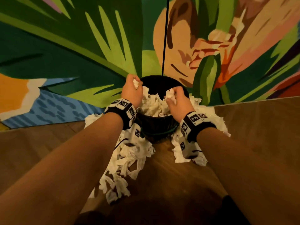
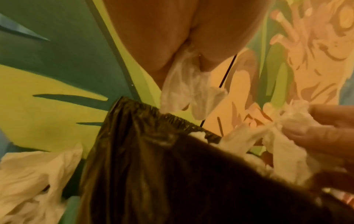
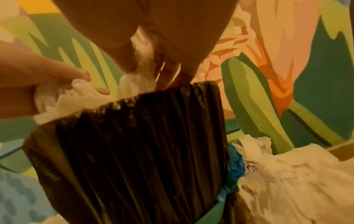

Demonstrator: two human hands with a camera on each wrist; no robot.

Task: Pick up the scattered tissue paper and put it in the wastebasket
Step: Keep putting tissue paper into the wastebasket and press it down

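Note:
A wastebasket (image 1: 155,127) lined with a black bag stands on the wooden floor against a painted wall, and white tissue (image 1: 152,106) is heaped up to its rim. My left hand (image 1: 132,88) hovers over the basket's left rim and grips a wad of tissue (image 1: 136,83). Over the right rim, my right hand (image 1: 176,98) grips another wad (image 1: 170,95). In the left wrist view tissue (image 2: 189,89) hangs from my left hand above the bag's rim (image 2: 162,118). The right wrist view shows tissue (image 3: 138,78) held just above the bag (image 3: 134,144).
Torn white tissue (image 1: 128,161) lies scattered on the floor in front of the basket, with more tissue (image 1: 188,150) to its right and some tissue (image 1: 92,118) to its left. A black cord (image 1: 164,38) hangs down the mural wall (image 1: 81,46) behind the basket.

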